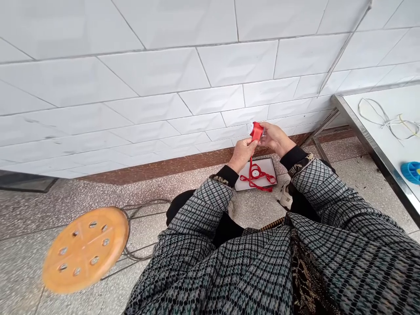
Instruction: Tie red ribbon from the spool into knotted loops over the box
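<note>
A spool of red ribbon (257, 131) with a pale end is held up between both hands, in front of the tiled wall. My left hand (243, 153) pinches the ribbon at the spool's lower left side. Around the spool's right side my right hand (274, 136) is closed, its fingers partly hidden. A strand of ribbon hangs from my left hand down to a shallow box (269, 162) on the floor. Loose red ribbon (262, 174) lies looped in that box, around a small white round piece (255, 173).
An orange round stool (85, 249) with metal legs lies tipped on the floor at left. A metal-edged table (370, 135) stands at right, bearing white cables (389, 121) and a blue round object (410, 172). The white tiled wall (213, 65) rises close ahead.
</note>
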A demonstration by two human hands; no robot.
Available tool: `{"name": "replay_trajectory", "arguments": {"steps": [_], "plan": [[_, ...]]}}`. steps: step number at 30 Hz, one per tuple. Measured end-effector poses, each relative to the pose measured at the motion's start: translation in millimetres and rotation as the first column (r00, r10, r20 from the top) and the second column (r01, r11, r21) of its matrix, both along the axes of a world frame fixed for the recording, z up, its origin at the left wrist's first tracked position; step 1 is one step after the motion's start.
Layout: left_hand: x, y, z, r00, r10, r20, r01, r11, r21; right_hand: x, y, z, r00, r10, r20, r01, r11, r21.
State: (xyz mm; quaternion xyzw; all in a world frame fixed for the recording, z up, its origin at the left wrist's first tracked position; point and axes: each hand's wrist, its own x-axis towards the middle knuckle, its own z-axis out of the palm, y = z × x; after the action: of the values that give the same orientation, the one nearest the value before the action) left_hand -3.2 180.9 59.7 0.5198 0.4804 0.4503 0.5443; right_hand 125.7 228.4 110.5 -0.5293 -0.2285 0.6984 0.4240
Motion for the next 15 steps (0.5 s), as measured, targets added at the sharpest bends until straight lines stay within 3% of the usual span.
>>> {"name": "replay_trajectory", "arguments": {"steps": [4, 7, 12, 15], "plan": [[-5.4, 6.1, -1.8, 0.978, -0.062, -0.197, 0.076, 0.995, 0.064, 7.0, -3.5, 5.6, 0.995, 0.09, 0.04, -0.087, 0.994, -0.071], [-12.1, 11.6, -3.7, 0.928, -0.083, -0.364, 0.159, 0.97, 0.184, 14.1, -6.2, 9.2, 0.985, 0.161, 0.059, -0.156, 0.984, -0.083], [-25.2, 20.5, -9.5, 0.79, -0.052, -0.611, 0.363, 0.843, 0.398, 27.1, -9.2, 5.6, 0.966, 0.255, 0.035, -0.253, 0.966, -0.061], [-31.0, 23.7, -10.4, 0.753, -0.065, -0.655, 0.457, 0.767, 0.45, 34.7, -11.3, 4.6, 0.948, 0.319, -0.006, -0.319, 0.946, -0.061]]}}
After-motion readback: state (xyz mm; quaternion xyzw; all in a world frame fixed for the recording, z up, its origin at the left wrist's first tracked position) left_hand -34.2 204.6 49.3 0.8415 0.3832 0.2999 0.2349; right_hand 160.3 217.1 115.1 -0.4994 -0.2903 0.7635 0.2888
